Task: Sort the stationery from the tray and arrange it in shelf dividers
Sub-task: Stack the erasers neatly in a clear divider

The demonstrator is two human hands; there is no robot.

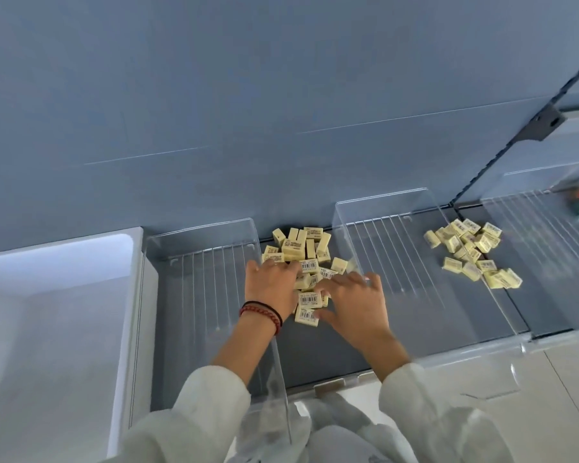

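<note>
Yellow erasers [301, 250] lay heaped on the grey shelf [328, 349], the left hand [270, 285] spread flat over the heap's left edge and the right hand [356, 304], fingers splayed, resting on its near right side.

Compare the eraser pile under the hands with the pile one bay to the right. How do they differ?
The middle pile has the left hand and right hand resting on it; the right pile is untouched. The middle pile heaps against the back panel; the right pile sits clear of it. Both are yellow barcoded erasers.
</note>
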